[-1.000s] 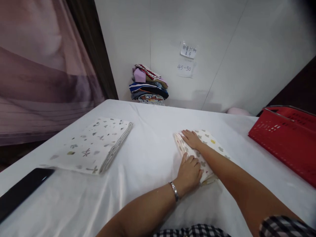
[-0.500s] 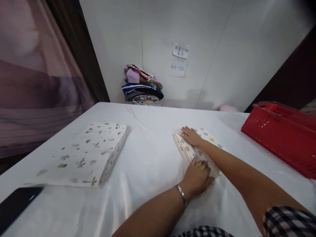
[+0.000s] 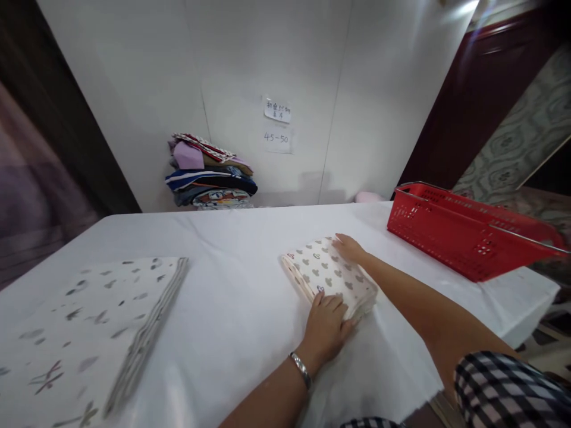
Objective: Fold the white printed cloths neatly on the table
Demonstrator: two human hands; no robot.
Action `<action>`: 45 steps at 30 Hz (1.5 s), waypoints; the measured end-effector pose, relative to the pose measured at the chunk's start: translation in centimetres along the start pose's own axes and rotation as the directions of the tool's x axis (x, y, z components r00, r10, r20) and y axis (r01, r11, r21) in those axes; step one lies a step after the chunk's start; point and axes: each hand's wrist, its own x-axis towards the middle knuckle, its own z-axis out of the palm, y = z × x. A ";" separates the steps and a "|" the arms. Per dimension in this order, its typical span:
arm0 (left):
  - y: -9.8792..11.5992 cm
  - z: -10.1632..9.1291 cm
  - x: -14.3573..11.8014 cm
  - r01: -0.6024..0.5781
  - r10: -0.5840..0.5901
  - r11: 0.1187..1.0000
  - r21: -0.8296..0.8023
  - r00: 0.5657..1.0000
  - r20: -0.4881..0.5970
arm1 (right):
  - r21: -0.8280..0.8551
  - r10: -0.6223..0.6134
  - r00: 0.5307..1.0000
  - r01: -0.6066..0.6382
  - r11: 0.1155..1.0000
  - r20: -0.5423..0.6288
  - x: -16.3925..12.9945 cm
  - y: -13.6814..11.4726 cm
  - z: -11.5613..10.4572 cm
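- 2 folded cloths on white table (image 3: 241,309): small patterned cloth (image 3: 328,276) mid-table; larger leaf-print cloth (image 3: 89,333) at near left, blurred
- L hand (image 3: 328,324): fingers flat, together, pressing near edge of small cloth; grips nothing; bracelet (image 3: 301,370) on wrist
- R hand (image 3: 350,248): fingers flat on cloth's far corner; no grip
- 1 red basket (image 3: 464,232) at far right; contents can't tell
- 1 pile of clothes (image 3: 209,175) by wall; 2 paper notes (image 3: 277,125) above

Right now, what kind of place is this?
Probably a laundry or textile folding room. A table under a white sheet carries a folded patterned cloth under both hands, a larger folded cloth lies alongside, a red basket waits, and folded clothes are stacked by the wall.
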 end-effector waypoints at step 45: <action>-5.0 -0.4 0.8 0.410 -0.522 0.819 -0.402 0.823 -0.224 | 0.170 -0.380 0.918 0.394 0.903 -0.112 -8.6 -4.3 1.5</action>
